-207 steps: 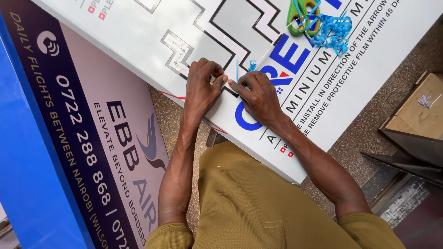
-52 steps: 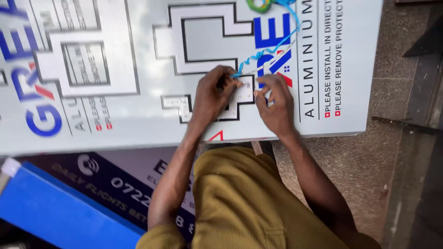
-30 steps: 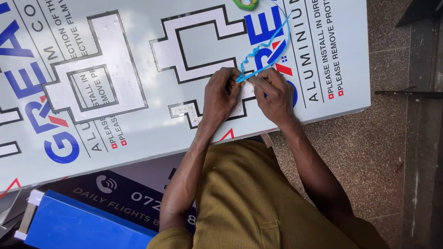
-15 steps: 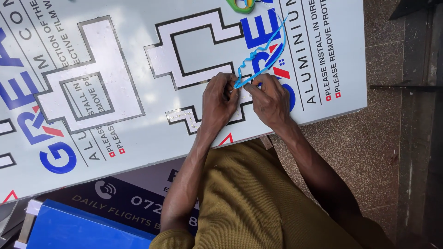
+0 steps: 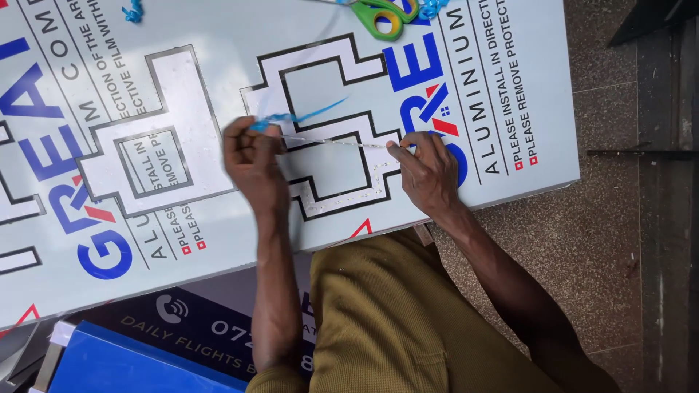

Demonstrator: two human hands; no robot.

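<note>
Looking down from the head camera, I see olive-green trousers (image 5: 393, 320) nearest me, just below the near edge of the big white aluminium panel (image 5: 218, 87), which I take as my landmark. Under that same near edge, to the left, a dark printed banner (image 5: 196, 327) and a blue board (image 5: 124, 367) stick out, and to the right of the panel lies speckled brown floor (image 5: 604, 240). Both forearms reach up from the trousers onto the panel. My right hand (image 5: 429, 175) rests on the panel near its near edge, fingertips pinched on one end of a thin clear strip of film (image 5: 335, 141). My left hand (image 5: 251, 160) is lifted a little above the panel, further left, fingers closed on the other end of that strip, so it runs taut between the two hands across a black stepped outline (image 5: 320, 124) cut into the panel's protective film. A curl of blue peeled film (image 5: 306, 115) trails from the left hand's grip toward the panel's middle. Farther up, at the panel's far edge, green-handled scissors (image 5: 382, 16) lie beside a bunch of blue film scraps (image 5: 431, 7), and a smaller blue scrap (image 5: 132, 12) sits far left.
</note>
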